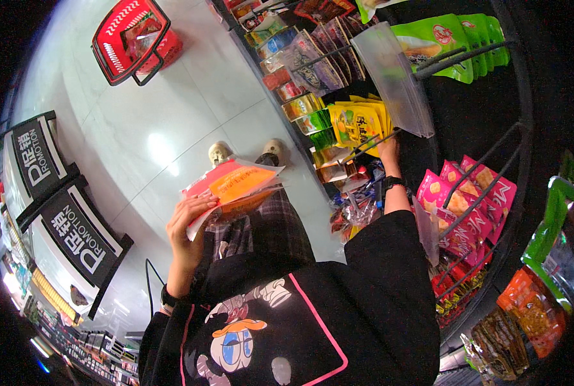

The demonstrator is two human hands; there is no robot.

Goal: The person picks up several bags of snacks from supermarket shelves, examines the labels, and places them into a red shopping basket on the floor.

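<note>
My left hand grips red-and-orange flat snack packets in front of my legs. My right hand reaches into the display rack, against the back edge of a row of yellow snack bags. Those bags and a black metal hook hide its fingers, so their grip cannot be made out. Just beyond that hand hangs a stack of clear plastic sheets. Pink snack bags hang on hooks beside my right forearm.
Green bags hang at the rack's upper right, grey-purple packets farther along. A red shopping basket with goods inside stands on the tiled floor. Black promotion signs border the aisle at left. Orange bags hang lower right.
</note>
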